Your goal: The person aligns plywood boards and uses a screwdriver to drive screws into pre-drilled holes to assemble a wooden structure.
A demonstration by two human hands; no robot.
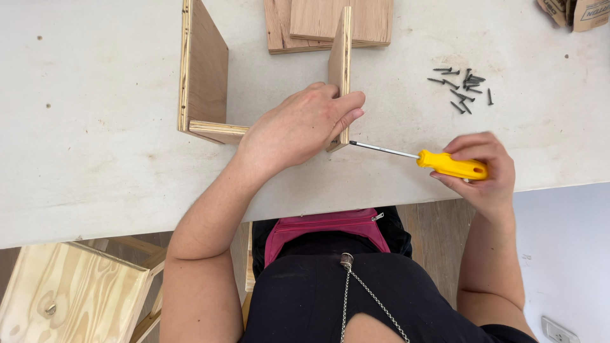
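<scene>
A pale white table (95, 159) fills the upper view. On it stands a plywood frame (204, 70) of upright panels joined in a U, its open side toward twelve o'clock. The left hand (295, 127) lies at the centre, fingers curled closed over the near corner of the frame's right panel (341, 57), pressing against it. At four o'clock from that hand, the right hand (480, 171) is wrapped shut around the handle of a yellow screwdriver (451, 165), whose metal shaft points toward nine o'clock with its tip touching the panel's lower edge. Flat wooden boards (305, 25) lie at twelve o'clock. A small heap of dark screws (462, 86) rests at one o'clock.
</scene>
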